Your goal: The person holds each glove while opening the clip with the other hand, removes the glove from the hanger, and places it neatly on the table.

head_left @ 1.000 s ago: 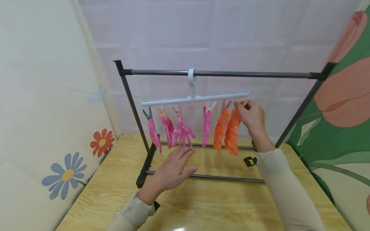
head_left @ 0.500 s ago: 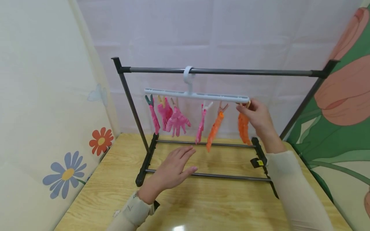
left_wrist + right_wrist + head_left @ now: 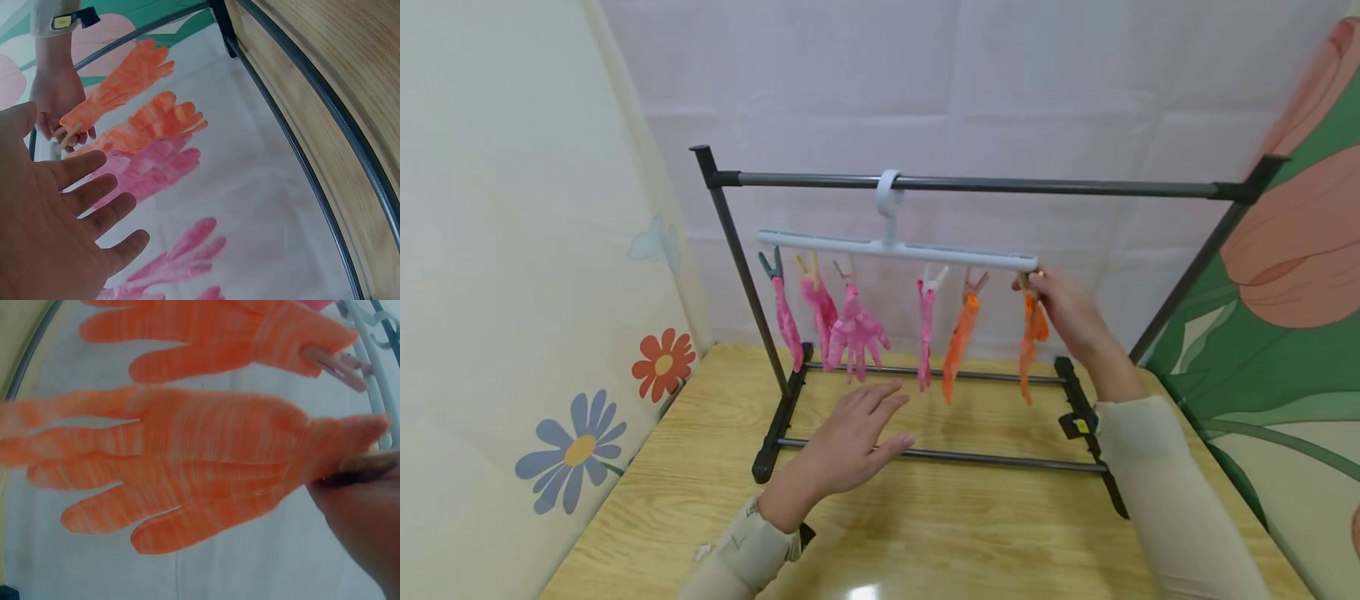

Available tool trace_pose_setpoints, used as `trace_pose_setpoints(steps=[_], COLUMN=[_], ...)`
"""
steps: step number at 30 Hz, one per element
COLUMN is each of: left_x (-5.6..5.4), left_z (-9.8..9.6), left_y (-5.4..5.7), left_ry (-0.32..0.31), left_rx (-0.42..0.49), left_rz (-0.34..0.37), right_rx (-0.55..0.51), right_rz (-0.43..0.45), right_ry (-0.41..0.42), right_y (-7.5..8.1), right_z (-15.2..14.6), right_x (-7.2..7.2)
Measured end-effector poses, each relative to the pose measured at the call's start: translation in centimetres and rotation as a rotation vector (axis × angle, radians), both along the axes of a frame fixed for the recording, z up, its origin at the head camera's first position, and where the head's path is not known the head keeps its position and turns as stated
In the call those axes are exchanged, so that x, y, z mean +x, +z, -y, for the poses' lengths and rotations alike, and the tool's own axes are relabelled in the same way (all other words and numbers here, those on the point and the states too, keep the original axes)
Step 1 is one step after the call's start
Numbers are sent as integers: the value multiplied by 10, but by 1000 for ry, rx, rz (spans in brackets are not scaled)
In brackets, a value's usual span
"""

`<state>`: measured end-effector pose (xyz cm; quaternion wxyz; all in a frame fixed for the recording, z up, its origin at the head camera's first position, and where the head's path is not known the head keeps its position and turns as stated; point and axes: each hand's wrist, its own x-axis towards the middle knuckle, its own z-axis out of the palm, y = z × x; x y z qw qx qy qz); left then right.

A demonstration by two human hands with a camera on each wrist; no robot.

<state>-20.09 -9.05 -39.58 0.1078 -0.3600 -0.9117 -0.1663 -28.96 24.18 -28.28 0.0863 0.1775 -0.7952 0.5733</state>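
Note:
My right hand (image 3: 1075,321) pinches a wooden clothespin (image 3: 70,134) just under the right end of the pale blue hanger (image 3: 835,244). That clothespin sits at the cuff of an orange knit glove (image 3: 206,444), whose fingers dangle down. Beside it hangs another orange glove (image 3: 960,342) from a pinkish clothespin (image 3: 337,367). Several pink gloves (image 3: 857,329) hang from clothespins further left, one with its fingers spread. My left hand (image 3: 850,437) is held with extended fingers below the pink gloves, holding nothing.
The hanger hooks over the top bar (image 3: 1037,185) of a dark metal rack, which stands on a wood-grain table (image 3: 970,533). A pale cloth (image 3: 1037,92) hangs behind it. Flower-patterned panels (image 3: 1292,250) flank both sides.
The hanger's right end has dropped and its left end has risen. The outermost orange glove has shifted right, away from its neighbour, as my right hand moved right. My left hand has stayed put.

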Motion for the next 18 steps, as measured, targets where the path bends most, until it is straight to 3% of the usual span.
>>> trace_pose_setpoints(steps=[3, 7, 12, 18], left_x=[1, 2, 2, 0], left_z=[-1, -2, -5, -11], left_y=[-1, -1, 0, 4], left_ry=[-8, -17, -35, -68], left_rx=[0, 11, 34, 52], left_rz=[-1, -10, -21, -49], right_rx=[-148, -140, -41, -48], right_rz=[8, 25, 33, 36], right_ry=[246, 400, 433, 366], right_y=[-2, -4, -4, -4], right_z=[-7, -17, -25, -25], right_x=[-1, -1, -2, -2])
